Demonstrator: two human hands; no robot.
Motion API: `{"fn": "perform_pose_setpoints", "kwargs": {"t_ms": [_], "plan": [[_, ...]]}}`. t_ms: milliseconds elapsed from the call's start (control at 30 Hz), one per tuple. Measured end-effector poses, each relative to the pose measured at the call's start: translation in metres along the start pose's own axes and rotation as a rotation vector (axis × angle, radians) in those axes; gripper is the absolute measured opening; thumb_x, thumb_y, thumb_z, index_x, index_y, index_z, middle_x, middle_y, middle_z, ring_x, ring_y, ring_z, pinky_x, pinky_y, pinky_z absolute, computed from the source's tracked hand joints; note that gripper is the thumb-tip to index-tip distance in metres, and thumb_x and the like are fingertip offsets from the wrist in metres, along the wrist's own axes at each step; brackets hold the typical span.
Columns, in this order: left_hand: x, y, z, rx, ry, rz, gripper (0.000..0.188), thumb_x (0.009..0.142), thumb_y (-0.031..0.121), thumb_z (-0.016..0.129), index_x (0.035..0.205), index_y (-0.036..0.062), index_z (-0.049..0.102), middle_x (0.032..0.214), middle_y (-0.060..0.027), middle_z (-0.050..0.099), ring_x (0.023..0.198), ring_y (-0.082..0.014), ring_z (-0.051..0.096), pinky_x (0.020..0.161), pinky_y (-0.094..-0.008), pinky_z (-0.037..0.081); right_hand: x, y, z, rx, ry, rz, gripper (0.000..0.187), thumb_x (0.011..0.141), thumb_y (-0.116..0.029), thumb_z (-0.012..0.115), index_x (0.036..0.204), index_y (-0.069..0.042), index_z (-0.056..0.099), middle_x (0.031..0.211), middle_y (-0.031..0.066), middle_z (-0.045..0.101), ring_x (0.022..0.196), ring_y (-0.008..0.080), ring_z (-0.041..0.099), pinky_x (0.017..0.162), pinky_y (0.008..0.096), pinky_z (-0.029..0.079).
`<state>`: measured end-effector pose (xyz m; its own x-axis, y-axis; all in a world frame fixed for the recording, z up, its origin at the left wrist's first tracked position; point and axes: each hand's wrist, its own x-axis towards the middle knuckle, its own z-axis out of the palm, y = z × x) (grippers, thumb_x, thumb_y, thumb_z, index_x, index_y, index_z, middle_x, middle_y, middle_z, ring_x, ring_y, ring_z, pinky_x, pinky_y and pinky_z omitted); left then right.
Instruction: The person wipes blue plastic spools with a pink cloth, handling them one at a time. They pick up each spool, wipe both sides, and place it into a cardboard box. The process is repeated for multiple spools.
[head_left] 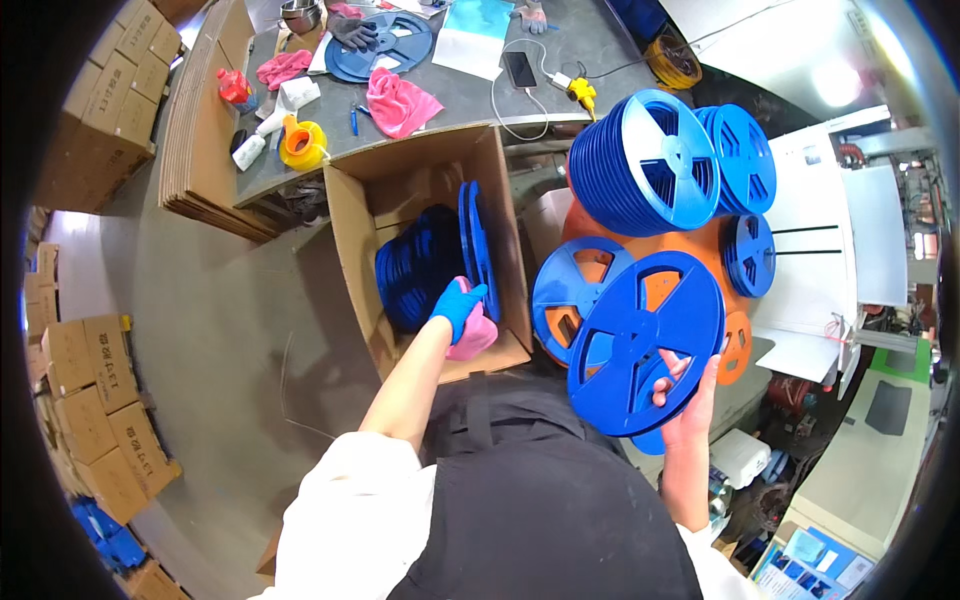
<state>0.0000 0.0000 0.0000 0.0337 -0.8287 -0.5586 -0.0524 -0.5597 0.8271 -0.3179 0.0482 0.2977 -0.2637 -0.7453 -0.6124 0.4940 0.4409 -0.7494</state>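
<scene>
Left hand (458, 305): gloved in blue, reaches over the near side of the open cardboard box (430, 172); fingers closed around a pink cloth (476, 336).
Fingertips and reel edge: very close together inside the box; cannot tell whether touching.
Right hand (690, 406): bare, grips the held blue reel (644, 327) near its rim; thumb along the outer edge, other fingers showing through an opening.
Held reel's place: tilted, face toward the camera, just right of the box and partly in front of a lighter blue reel (557, 293).
Inside the box: holds a row of dark blue reels (412, 268) on the left, plus a pair of upright reels (478, 240) near the right wall.
Orange surface (697, 250): carries a tall stack of blue reels (668, 150), with a second stack (748, 160) just beside and a shorter stack (756, 256) below.
Grey desk (465, 95): stands beyond the box; bears a pink rag (400, 103), a phone (519, 69) on a white cable, a yellow container (302, 152) and a flat blue reel (392, 55) partly under a grey glove (352, 33).
Far left: stacked cartons (85, 370) on the floor (220, 350).
</scene>
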Motion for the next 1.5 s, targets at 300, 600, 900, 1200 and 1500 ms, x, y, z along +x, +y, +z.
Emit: {"fn": "perform_pose_setpoints", "kwargs": {"t_ms": [300,600,900,1200,1500], "plan": [[-0.073,-0.175,-0.108,-0.389,-0.053,-0.107,0.031,0.089,0.022,0.057,0.116,0.0059,0.059,0.108,-0.0081,0.063,0.098,-0.0209,0.061,0.086,-0.0356,0.049,0.015,-0.006,0.047,0.261,-0.487,0.000,0.064,0.092,-0.064,0.035,0.084,-0.004,0.054,0.142,0.0272,0.037,0.049,0.0119,0.045,0.043,0.0228,0.036],[-0.188,-0.034,-0.182,-0.591,0.767,0.020,0.053,0.088,0.014,0.065,0.134,-0.0011,0.045,0.129,-0.0090,0.052,0.117,-0.0184,0.049,0.101,-0.0313,0.039,0.016,0.020,0.120,0.619,-0.855,0.274,0.063,0.095,-0.058,0.037,0.083,0.003,0.052,0.147,0.0327,0.024,0.049,0.0092,0.047,0.043,0.0219,0.037],[-0.210,0.143,-0.154,0.487,0.763,0.652,0.053,0.087,0.011,0.060,0.135,-0.0021,0.044,0.130,-0.0126,0.053,0.113,-0.0244,0.054,0.096,-0.0348,0.044,-0.010,0.038,0.154,0.268,-0.929,0.261,0.066,0.094,-0.062,0.033,0.083,0.000,0.052,0.147,0.0334,0.023,0.048,0.0072,0.048,0.043,0.0189,0.036],[-0.178,0.192,-0.081,0.702,0.279,0.473,0.050,0.088,0.009,0.050,0.137,0.0102,0.043,0.105,-0.0195,0.061,0.080,-0.0326,0.064,0.064,-0.0412,0.053,-0.050,0.052,0.166,0.095,-0.742,0.369,0.071,0.091,-0.070,0.025,0.073,-0.005,0.050,0.144,0.0303,0.033,0.041,0.0025,0.035,0.044,0.0187,0.027],[-0.189,0.183,-0.066,1.028,0.290,0.509,0.041,0.085,0.007,0.054,0.125,0.0046,0.050,0.093,-0.0200,0.061,0.080,-0.0288,0.064,0.065,-0.0364,0.054,-0.046,0.056,0.157,0.050,-0.739,0.417,0.073,0.089,-0.072,0.027,0.073,-0.005,0.050,0.142,0.0258,0.038,0.040,0.0045,0.033,0.044,0.0202,0.027]]}}
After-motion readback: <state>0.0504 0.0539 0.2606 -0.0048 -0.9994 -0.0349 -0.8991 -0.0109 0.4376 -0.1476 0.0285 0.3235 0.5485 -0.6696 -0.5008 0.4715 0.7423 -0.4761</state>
